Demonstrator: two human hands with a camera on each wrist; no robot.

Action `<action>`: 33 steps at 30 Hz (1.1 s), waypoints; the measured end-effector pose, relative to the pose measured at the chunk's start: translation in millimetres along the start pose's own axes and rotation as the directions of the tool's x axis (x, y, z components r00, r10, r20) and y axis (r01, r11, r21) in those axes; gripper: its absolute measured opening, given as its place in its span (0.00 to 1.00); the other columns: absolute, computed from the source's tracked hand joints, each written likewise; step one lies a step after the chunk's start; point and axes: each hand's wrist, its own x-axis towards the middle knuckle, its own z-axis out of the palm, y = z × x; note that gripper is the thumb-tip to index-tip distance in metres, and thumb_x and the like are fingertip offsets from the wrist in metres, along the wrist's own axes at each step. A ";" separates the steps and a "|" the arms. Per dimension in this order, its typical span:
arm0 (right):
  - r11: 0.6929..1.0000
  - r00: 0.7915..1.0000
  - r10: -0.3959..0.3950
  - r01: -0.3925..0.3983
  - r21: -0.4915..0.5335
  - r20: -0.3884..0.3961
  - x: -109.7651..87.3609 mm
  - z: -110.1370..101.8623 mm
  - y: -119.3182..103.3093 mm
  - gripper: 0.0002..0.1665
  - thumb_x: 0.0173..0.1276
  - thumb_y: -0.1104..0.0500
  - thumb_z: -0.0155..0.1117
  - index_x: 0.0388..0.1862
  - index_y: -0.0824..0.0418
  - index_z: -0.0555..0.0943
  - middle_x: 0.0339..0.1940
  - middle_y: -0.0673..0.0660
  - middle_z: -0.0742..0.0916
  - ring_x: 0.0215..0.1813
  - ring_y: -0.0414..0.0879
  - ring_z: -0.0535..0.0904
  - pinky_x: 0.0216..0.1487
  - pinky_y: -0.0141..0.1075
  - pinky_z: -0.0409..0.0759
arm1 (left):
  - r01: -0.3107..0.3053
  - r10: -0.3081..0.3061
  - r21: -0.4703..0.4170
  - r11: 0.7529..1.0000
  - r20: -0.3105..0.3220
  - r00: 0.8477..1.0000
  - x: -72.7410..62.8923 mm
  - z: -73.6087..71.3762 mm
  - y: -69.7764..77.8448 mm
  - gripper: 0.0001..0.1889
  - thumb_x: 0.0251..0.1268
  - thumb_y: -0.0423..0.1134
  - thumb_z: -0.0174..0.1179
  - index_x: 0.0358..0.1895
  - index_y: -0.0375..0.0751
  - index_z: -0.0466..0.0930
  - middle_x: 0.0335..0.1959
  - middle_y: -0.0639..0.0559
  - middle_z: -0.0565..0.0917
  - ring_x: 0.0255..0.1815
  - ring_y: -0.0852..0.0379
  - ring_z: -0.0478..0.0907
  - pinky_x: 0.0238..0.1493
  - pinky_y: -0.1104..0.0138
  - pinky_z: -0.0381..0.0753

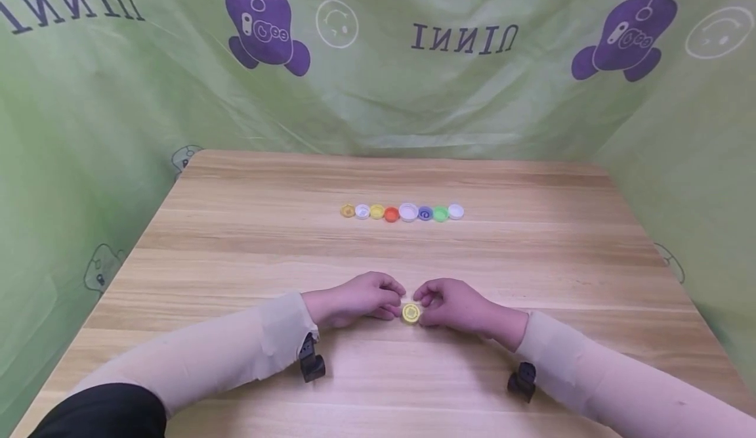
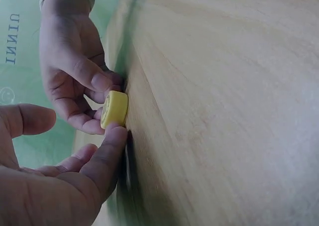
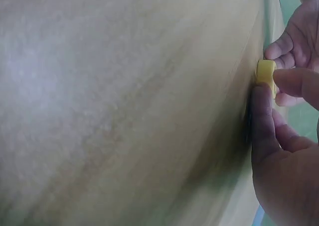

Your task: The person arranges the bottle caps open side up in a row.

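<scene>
A round yellow bottle cap (image 1: 410, 313) sits on the table between my two hands, its patterned face up. My left hand (image 1: 360, 299) lies to its left, thumb tip right at the cap's side. The left wrist view shows the yellow cap (image 2: 115, 109) edge-on, with the left forefinger (image 2: 37, 120) held apart from it. From the right side my right hand (image 1: 457, 305) reaches in, fingers loosely bent. In the right wrist view the right thumb (image 3: 262, 111) is right at the cap's edge, and the forefinger (image 3: 294, 81) overlaps it.
Farther back on the wooden table (image 1: 266, 195) lies a row of several bottle caps, among them an orange cap (image 1: 392, 215), a blue cap (image 1: 425, 213) and a green cap (image 1: 440, 214). A green printed curtain (image 1: 378, 96) surrounds the table's back and sides.
</scene>
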 end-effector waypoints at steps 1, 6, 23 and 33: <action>1.000 1.000 -0.004 0.003 -0.008 -0.006 0.2 0.6 0.3 0.21 0.54 0.66 0.76 0.48 0.66 0.84 0.38 0.52 0.85 0.42 0.44 0.79 0.45 0.35 0.81 | 0.001 -0.001 -0.006 1.000 -0.003 1.000 0.1 0.5 -0.1 0.20 0.69 0.22 0.52 0.62 0.16 0.70 0.49 0.36 0.81 0.45 0.51 0.84 0.52 0.62 0.86; 0.998 0.998 -0.056 0.056 -0.042 -0.013 2.2 1.9 1.2 0.18 0.55 0.67 0.77 0.46 0.65 0.84 0.37 0.51 0.85 0.40 0.42 0.81 0.45 0.34 0.83 | -0.011 0.011 0.007 1.000 -0.014 1.000 1.7 -0.2 0.6 0.19 0.68 0.22 0.53 0.60 0.16 0.72 0.45 0.38 0.82 0.42 0.53 0.83 0.52 0.63 0.86; 0.966 0.982 -0.188 0.178 -0.189 -0.035 18.4 0.7 1.3 0.11 0.59 0.66 0.76 0.40 0.62 0.85 0.32 0.47 0.86 0.35 0.37 0.81 0.41 0.31 0.83 | -0.077 0.081 0.133 0.988 -0.027 0.996 11.8 -6.5 5.2 0.15 0.67 0.25 0.57 0.53 0.19 0.80 0.41 0.41 0.86 0.38 0.56 0.82 0.49 0.64 0.86; 0.964 0.983 -0.173 0.155 -0.217 -0.068 28.5 -4.5 -2.8 0.12 0.60 0.66 0.77 0.42 0.63 0.85 0.33 0.48 0.86 0.36 0.39 0.81 0.41 0.31 0.84 | -0.105 0.116 0.169 0.980 -0.058 0.991 19.5 -13.6 9.0 0.15 0.67 0.25 0.57 0.54 0.20 0.80 0.42 0.43 0.86 0.40 0.56 0.81 0.50 0.65 0.85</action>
